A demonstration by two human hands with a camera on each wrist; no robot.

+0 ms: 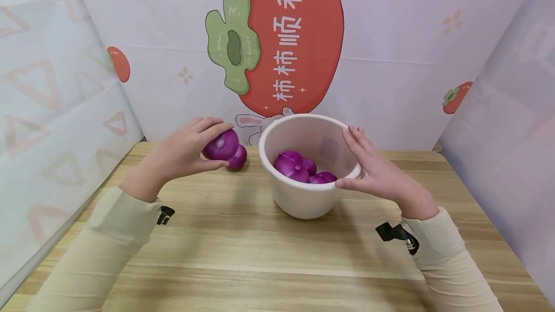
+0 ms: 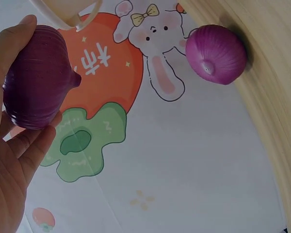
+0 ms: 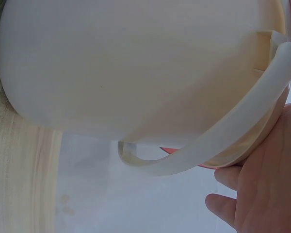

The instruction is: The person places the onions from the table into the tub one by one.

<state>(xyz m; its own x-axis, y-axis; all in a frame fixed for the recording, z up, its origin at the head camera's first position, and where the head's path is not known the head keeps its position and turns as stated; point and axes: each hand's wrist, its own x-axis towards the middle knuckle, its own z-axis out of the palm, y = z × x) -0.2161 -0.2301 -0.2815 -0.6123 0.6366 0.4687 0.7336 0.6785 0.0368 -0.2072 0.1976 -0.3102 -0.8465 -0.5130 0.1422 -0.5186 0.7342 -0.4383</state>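
Observation:
My left hand [image 1: 179, 150] grips a purple-red onion [image 1: 222, 143] between thumb and fingers, left of the white bucket [image 1: 303, 206]. In the left wrist view that onion [image 2: 39, 77] hangs clear of the tabletop, its pointed tip facing right. Just behind it in the head view, a second onion [image 1: 237, 159] rests on the table. Several onions [image 1: 291, 165] lie inside the bucket. My right hand [image 1: 381, 172] rests on the bucket's right rim, fingers extended and spread from the thumb. The right wrist view shows the bucket's curved handle [image 3: 213, 136] beside that hand [image 3: 269, 179].
The wooden table [image 1: 243, 264] ends at a back wall cloth [image 1: 390, 95] printed with a large persimmon and a rabbit. Pale cloth also covers the left side [image 1: 56, 148] and the right side [image 1: 507, 134]. Each sleeve cuff carries a black device [image 1: 396, 235].

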